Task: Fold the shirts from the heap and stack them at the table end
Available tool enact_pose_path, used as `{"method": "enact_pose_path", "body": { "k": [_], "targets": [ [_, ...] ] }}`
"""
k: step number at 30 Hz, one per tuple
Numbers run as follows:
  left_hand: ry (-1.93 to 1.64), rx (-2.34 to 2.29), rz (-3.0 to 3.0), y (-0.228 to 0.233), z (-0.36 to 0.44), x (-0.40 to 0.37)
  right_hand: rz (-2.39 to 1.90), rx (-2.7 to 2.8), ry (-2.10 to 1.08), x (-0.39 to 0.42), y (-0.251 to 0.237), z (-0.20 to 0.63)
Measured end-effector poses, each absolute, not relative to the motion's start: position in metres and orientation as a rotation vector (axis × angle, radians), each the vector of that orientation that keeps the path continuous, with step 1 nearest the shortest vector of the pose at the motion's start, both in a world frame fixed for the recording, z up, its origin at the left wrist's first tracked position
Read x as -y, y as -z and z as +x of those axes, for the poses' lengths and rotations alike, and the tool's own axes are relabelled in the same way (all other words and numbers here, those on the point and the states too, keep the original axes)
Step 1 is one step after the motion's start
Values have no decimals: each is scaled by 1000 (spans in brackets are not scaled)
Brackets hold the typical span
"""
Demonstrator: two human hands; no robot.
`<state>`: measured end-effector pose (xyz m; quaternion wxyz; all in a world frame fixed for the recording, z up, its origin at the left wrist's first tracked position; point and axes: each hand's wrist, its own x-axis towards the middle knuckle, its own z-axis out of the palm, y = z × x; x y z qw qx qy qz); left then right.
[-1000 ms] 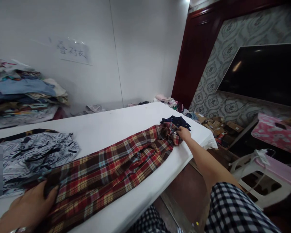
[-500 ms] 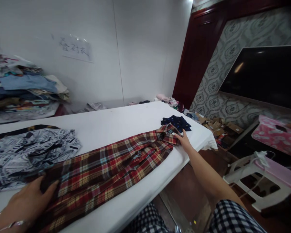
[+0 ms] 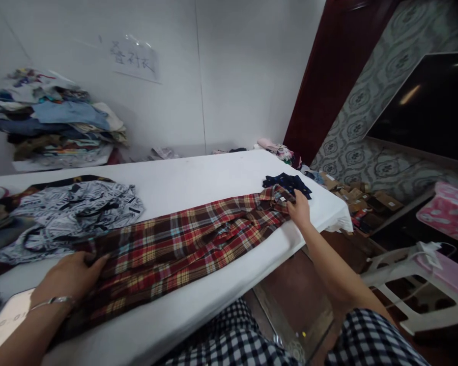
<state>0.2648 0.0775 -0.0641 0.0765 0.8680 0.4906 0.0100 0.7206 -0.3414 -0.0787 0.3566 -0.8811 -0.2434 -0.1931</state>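
Note:
A red and brown plaid shirt [image 3: 187,244] lies stretched lengthwise along the near side of a white table [image 3: 198,175]. My left hand [image 3: 70,277] presses on its near end, fingers bent over the fabric edge; a thin bracelet circles the wrist. My right hand [image 3: 299,208] reaches far out and grips the shirt's collar end, next to a small dark blue patterned garment [image 3: 288,183].
A grey and white printed shirt [image 3: 72,213] lies crumpled at the table's left. A tall stack of folded clothes [image 3: 57,122] stands against the white wall. Cardboard boxes [image 3: 361,195], a white stool [image 3: 416,277] and a dark screen [image 3: 431,104] are to the right.
The view has shifted right and down. My right hand has closed on the collar end, and the shirt lies flatter and straighter. My left hand stays on the near end.

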Motion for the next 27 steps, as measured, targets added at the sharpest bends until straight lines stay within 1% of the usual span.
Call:
{"method": "enact_pose_path", "body": {
  "k": [1,3,7,9,12,14,17,21,25,27],
  "targets": [
    [44,-1460,2594,59,266,-74,-2231,774,524,332,74,706],
    [120,-1449,2604,51,268,-66,-2113,1045,476,310,64,674],
    [83,-1449,2654,39,271,-55,-1956,1307,342,258,50,614],
    [73,-1517,2637,36,270,-51,-2014,1428,184,238,56,595],
    [66,-1687,2572,34,264,-49,-2214,1648,-137,220,77,582],
    [58,-1761,2517,37,258,-50,-2307,1735,-238,217,92,579],
    [58,-1801,2432,44,250,-50,-2339,1757,-212,218,104,579],
    [46,-1704,2435,54,245,-39,-2329,1720,-159,225,109,582],
    [19,-1665,2427,61,250,-31,-2312,1629,-219,220,100,578],
    [20,-1662,2389,63,254,-32,-2248,1600,-166,209,88,566]
  ]
}}
